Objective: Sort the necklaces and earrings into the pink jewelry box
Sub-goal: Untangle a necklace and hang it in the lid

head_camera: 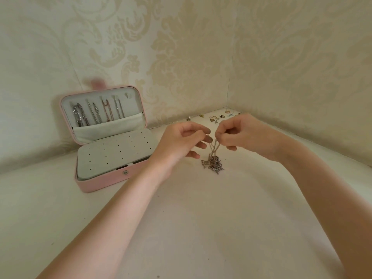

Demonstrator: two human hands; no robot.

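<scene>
Above the white surface [201, 228], beside the open pink jewelry box [104, 183], a chain necklace [213, 149] was pinched by left hand [181, 141] and right hand [241, 133], best lifted slowly so its heaped end untangled.

The rectangular pink jewelry box [104, 183] looks like smooth matt leatherette, with soft pale lining and a shiny metal snap [125, 172]. The tangled chain necklace [213, 164] glints metallic on the smooth matt white desk [201, 218].

both hands [213, 137] pinching a necklace [213, 158] beside the open pink jewelry box [104, 178]
</scene>
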